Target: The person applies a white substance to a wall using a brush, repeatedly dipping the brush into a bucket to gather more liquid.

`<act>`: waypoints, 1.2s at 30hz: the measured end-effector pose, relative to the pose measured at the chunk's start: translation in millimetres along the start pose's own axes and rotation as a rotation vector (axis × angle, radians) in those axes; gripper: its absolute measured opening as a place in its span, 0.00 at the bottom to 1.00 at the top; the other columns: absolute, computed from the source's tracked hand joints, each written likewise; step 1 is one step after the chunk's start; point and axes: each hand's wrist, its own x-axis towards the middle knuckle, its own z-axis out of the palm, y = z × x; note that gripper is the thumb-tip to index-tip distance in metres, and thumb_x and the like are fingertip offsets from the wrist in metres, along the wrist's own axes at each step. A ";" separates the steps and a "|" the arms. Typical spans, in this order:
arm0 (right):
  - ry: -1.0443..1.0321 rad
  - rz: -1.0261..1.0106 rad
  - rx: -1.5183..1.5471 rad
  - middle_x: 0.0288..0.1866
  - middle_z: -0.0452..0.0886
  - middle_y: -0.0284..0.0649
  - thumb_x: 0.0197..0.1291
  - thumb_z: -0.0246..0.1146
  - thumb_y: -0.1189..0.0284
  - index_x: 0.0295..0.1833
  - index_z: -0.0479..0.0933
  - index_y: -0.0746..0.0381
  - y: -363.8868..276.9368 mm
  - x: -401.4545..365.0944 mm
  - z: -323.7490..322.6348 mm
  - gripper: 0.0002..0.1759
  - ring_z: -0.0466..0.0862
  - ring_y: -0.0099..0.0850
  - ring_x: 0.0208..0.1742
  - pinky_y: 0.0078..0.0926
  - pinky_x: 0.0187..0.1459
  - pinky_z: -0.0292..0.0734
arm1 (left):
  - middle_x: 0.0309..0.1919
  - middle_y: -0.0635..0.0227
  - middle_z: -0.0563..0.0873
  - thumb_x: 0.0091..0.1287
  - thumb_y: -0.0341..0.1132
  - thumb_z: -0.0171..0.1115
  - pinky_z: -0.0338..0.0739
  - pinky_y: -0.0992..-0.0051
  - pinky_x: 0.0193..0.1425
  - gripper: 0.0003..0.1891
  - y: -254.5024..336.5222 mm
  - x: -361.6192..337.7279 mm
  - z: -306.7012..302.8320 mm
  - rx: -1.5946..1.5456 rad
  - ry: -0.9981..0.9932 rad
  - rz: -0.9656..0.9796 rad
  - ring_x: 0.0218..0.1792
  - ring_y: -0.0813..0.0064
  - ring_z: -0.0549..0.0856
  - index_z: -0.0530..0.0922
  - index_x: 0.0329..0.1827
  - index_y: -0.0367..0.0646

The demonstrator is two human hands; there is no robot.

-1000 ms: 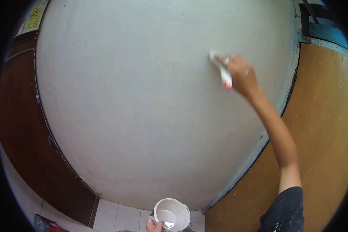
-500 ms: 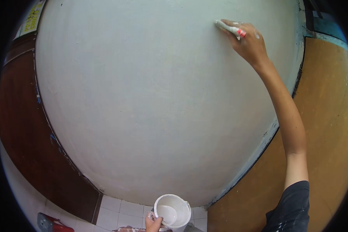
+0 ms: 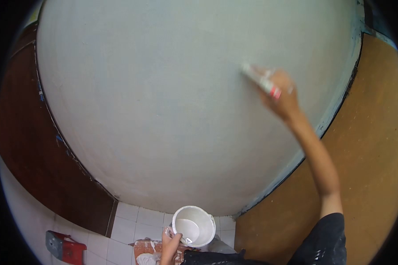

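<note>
My right hand [image 3: 281, 97] is closed around a paintbrush [image 3: 257, 78] with a whitish handle and a red band. The brush tip is right at the pale grey-white wall [image 3: 163, 110], right of its middle. The hand and brush are blurred by motion. Low in the view, my left hand [image 3: 170, 247] grips the near-left rim of a white bucket [image 3: 203, 217]. White paint [image 3: 188, 231] covers part of the bucket's bottom.
A dark brown wooden panel [image 3: 53, 163] borders the wall on the left, a tan one [image 3: 314, 198] on the right. Below are white floor tiles [image 3: 124, 223], a red and grey object [image 3: 73, 251], and a paint-spattered reddish surface [image 3: 147, 246] with a white cloth [image 3: 147, 259].
My right hand and the brush have moved down the wall and slightly left. The view has tilted down, showing more floor, and the bucket appears higher, still in my left hand.
</note>
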 end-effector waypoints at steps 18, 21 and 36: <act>-0.134 0.053 0.141 0.48 0.88 0.41 0.51 0.69 0.77 0.66 0.82 0.51 -74.6 -98.0 56.8 0.32 0.82 0.42 0.46 0.37 0.46 0.82 | 0.34 0.70 0.77 0.60 0.22 0.58 0.85 0.77 0.22 0.10 -23.2 -10.4 -23.9 0.055 0.102 -0.035 0.28 0.79 0.82 0.71 0.44 0.39; 0.079 0.124 -0.007 0.51 0.87 0.41 0.50 0.69 0.79 0.68 0.80 0.50 -48.6 -27.5 24.0 0.35 0.82 0.42 0.45 0.36 0.44 0.82 | 0.34 0.70 0.77 0.60 0.22 0.58 0.85 0.78 0.21 0.11 -22.3 -7.2 -26.6 0.052 0.104 -0.014 0.27 0.80 0.82 0.70 0.44 0.40; -0.175 0.101 0.096 0.51 0.87 0.40 0.50 0.68 0.80 0.68 0.81 0.52 -79.7 -66.9 52.8 0.34 0.81 0.44 0.48 0.39 0.52 0.79 | 0.38 0.63 0.82 0.60 0.24 0.59 0.85 0.78 0.21 0.16 -35.3 -4.7 -40.9 -0.033 0.147 -0.002 0.28 0.75 0.85 0.73 0.52 0.36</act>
